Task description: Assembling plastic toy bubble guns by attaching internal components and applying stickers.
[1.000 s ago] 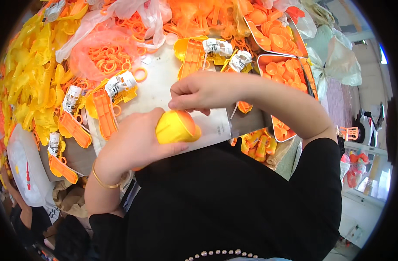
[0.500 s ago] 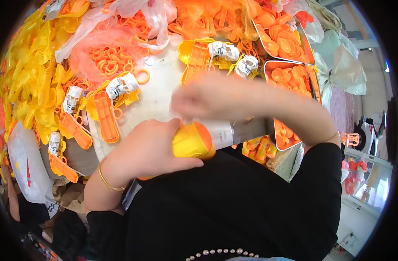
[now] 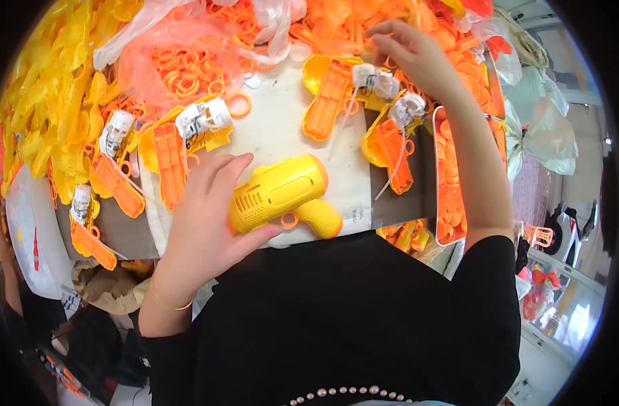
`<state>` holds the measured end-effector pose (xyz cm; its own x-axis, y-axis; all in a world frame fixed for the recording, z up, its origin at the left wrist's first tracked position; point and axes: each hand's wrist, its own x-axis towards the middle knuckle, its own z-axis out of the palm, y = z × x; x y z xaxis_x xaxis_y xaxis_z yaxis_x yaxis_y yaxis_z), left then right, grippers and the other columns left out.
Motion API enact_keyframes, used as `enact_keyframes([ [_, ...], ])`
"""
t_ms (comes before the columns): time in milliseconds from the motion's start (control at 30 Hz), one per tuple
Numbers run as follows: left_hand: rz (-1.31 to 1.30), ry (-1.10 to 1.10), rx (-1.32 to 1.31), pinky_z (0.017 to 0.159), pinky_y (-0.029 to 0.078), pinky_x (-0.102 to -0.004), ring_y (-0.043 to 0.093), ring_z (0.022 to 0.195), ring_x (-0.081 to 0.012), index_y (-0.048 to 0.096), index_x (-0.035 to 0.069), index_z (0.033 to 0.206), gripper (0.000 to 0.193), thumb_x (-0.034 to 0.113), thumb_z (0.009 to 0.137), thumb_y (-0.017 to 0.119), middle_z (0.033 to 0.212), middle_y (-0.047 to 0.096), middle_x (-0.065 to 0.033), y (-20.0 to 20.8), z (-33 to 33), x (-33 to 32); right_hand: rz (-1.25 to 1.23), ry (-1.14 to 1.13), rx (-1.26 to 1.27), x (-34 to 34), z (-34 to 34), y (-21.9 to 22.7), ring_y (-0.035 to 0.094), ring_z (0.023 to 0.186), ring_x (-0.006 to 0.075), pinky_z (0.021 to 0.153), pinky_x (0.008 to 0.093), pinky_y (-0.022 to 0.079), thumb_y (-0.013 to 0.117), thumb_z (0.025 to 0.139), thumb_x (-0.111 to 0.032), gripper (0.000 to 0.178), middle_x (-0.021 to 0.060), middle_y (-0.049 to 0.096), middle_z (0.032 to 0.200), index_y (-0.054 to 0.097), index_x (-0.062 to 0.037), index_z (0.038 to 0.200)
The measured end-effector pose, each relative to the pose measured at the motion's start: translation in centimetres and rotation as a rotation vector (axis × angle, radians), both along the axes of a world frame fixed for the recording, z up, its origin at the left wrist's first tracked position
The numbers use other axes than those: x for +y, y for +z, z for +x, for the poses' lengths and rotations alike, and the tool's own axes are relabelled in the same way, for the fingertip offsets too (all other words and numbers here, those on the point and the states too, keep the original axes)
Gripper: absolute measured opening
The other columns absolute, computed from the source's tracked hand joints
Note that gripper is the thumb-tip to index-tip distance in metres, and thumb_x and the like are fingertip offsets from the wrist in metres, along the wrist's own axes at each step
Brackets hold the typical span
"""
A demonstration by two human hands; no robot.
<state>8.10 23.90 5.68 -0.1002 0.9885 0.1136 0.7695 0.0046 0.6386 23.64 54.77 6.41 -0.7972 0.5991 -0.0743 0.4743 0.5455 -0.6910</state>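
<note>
A yellow toy gun [image 3: 282, 193] with an orange front end lies across the near middle of the white work surface, its handle pointing lower right. My left hand [image 3: 211, 210] wraps its rear end, thumb along the lower side and fingers by the upper edge. An orange trigger ring [image 3: 289, 219] shows by the handle. My right hand [image 3: 407, 57] reaches far right, over the orange parts, its fingers apart and bent with nothing visible in them. Just below that hand sit half-built yellow gun shells with orange inserts [image 3: 328, 101] and white mechanisms [image 3: 375, 81].
More half-built guns [image 3: 169, 159] line the left side. Yellow shells [image 3: 45, 115] are heaped at far left, beside a bag of orange rings [image 3: 181, 74]. At right stands a tray [image 3: 436, 169] of orange parts. Another person's arm [image 3: 8, 271] shows at the left edge.
My right hand has left the toy gun and moved away to the far right. The toy gun now lies turned sideways, with its handle in view, my left hand still at its rear.
</note>
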Motion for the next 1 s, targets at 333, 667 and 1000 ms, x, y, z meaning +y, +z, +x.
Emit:
enact_keyframes([
  [333, -0.097, 0.187, -0.068, 0.074, 0.046, -0.0392, 0.055, 0.086, -0.0315, 0.042, 0.001, 0.118, 0.078, 0.032, 0.059, 0.082, 0.093, 0.056, -0.0155, -2.0, 2.0, -1.2, -0.191, 0.64, -0.321, -14.5, -5.1, -2.6, 0.057, 0.079, 0.031, 0.071, 0.0393, 0.045, 0.048, 0.09, -0.035, 0.03, 0.0151, 0.059, 0.083, 0.056, -0.006, 0.093],
  [667, -0.127, 0.086, 0.079, 0.072, 0.046, -0.0388, 0.055, 0.084, -0.0289, 0.049, 0.0, 0.109, 0.068, 0.03, 0.057, 0.081, 0.096, 0.056, -0.0121, -2.0, 0.5, -1.9, 0.075, 0.7, 0.009, -15.4, -0.5, -3.4, 0.053, 0.1, 0.0315, 0.087, 0.0394, 0.044, 0.075, 0.07, -0.038, 0.072, 0.0154, 0.057, 0.108, 0.048, -0.0022, 0.125],
  [1000, -0.033, 0.097, 0.077, 0.076, 0.046, -0.0375, 0.055, 0.088, -0.029, 0.051, 0.004, 0.104, 0.06, 0.026, 0.056, 0.08, 0.094, 0.055, -0.0121, -2.6, 0.2, -2.2, -0.064, 0.742, -0.024, -15.0, -3.3, -2.0, 0.054, 0.098, 0.0311, 0.083, 0.0385, 0.046, 0.076, 0.068, -0.037, 0.068, 0.0146, 0.056, 0.104, 0.05, -0.0019, 0.12],
])
